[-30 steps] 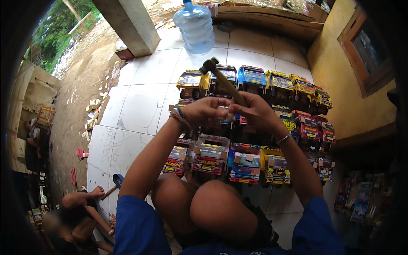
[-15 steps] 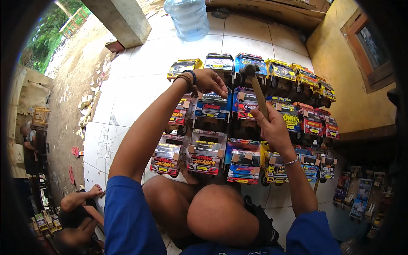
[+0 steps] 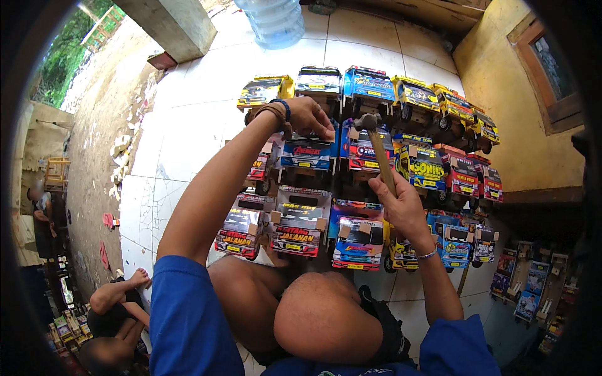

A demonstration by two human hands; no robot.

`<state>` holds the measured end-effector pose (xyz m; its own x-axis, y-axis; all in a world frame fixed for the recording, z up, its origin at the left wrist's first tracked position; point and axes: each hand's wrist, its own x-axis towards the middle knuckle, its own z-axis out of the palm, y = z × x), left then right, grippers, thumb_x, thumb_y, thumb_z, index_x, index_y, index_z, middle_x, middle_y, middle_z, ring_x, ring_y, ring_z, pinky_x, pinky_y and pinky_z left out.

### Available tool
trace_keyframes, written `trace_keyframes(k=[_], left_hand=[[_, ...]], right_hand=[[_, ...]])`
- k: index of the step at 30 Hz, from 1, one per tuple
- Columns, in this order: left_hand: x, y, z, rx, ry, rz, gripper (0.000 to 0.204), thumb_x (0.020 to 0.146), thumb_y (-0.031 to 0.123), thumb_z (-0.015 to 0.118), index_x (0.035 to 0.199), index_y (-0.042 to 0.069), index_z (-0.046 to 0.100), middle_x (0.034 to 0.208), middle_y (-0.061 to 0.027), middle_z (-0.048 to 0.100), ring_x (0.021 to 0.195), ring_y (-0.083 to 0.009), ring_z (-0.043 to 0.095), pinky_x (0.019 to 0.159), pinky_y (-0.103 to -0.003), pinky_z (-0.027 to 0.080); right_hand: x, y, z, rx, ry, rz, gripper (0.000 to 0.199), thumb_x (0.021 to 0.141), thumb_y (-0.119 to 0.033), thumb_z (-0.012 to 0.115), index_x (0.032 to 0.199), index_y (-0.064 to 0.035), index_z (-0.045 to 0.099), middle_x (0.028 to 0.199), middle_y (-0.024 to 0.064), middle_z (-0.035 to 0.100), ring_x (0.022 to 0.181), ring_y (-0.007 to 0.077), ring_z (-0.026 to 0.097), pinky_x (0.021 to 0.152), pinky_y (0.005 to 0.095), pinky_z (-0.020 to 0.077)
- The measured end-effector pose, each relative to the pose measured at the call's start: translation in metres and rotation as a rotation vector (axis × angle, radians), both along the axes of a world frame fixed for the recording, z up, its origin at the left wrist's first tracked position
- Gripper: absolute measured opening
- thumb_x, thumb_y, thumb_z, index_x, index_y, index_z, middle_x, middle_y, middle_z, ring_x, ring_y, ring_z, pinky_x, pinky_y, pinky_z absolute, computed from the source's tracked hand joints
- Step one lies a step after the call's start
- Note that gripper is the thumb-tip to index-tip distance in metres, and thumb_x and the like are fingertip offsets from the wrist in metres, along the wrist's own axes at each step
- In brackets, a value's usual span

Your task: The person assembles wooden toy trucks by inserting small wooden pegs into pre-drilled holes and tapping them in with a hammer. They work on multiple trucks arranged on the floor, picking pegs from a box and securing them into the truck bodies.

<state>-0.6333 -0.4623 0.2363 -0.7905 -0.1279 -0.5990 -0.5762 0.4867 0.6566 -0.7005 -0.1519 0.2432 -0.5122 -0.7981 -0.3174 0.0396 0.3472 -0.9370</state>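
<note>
The left hand [image 3: 306,116], by which a tan tab [image 3: 330,135] seems pinched, could be struck if the hammer [image 3: 380,153], grasped in the right hand [image 3: 403,203], were misaimed.

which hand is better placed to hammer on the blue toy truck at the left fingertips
Probably the right hand: it grips the hammer by its handle, head end pointing forward. The left hand is busy, its fingertips at the upper right corner of the blue toy truck.

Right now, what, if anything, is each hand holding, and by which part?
The right hand holds a hammer by its handle's lower end. The left hand is at a small tan piece; any hold is unclear.
</note>
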Motion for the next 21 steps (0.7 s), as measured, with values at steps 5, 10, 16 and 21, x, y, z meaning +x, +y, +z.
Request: trace_keyframes(k=[5, 10, 16, 21], left_hand=[[-0.001, 0.001, -0.001, -0.007, -0.004, -0.006, 0.039, 0.079, 0.043, 0.082, 0.105, 0.014, 0.077, 0.079, 0.0022, 0.07, 0.067, -0.0073, 0.056, 0.058, -0.025, 0.042], [-0.001, -0.002, -0.007, 0.008, -0.006, 0.004, 0.039, 0.079, 0.044, 0.082, 0.104, 0.014, 0.077, 0.082, 0.0022, 0.071, 0.069, -0.0067, 0.057, 0.062, -0.023, 0.043], [-0.001, -0.003, -0.009, 0.034, -0.011, 0.019, 0.037, 0.079, 0.039, 0.082, 0.104, 0.012, 0.077, 0.085, 0.002, 0.073, 0.073, -0.007, 0.06, 0.067, -0.023, 0.046], [-0.001, -0.002, -0.008, 0.047, 0.002, 0.032, 0.034, 0.08, 0.037, 0.082, 0.103, 0.011, 0.077, 0.085, 0.0021, 0.073, 0.073, -0.0066, 0.06, 0.067, -0.023, 0.046]], right_hand=[[0.001, 0.003, -0.001, -0.005, -0.017, 0.002, 0.032, 0.096, -0.035, 0.066, 0.097, -0.0035, 0.06, 0.069, -0.0059, 0.049, 0.061, 0.003, 0.045, 0.052, 0.0231, 0.0379], [0.004, 0.001, 0.001, 0.008, 0.197, 0.033, 0.031, 0.098, -0.033, 0.062, 0.102, -0.0021, 0.06, 0.066, 0.001, 0.053, 0.059, 0.0064, 0.047, 0.053, 0.0268, 0.0396], [0.004, -0.003, 0.002, -0.006, 0.302, 0.083, 0.031, 0.102, -0.029, 0.054, 0.115, -0.0011, 0.056, 0.067, 0.0053, 0.053, 0.06, 0.0107, 0.048, 0.055, 0.0306, 0.0394], [0.006, -0.007, -0.006, -0.052, 0.385, 0.072, 0.031, 0.103, -0.025, 0.05, 0.125, -0.0034, 0.048, 0.068, 0.0092, 0.055, 0.056, 0.0175, 0.051, 0.054, 0.0362, 0.0409]])
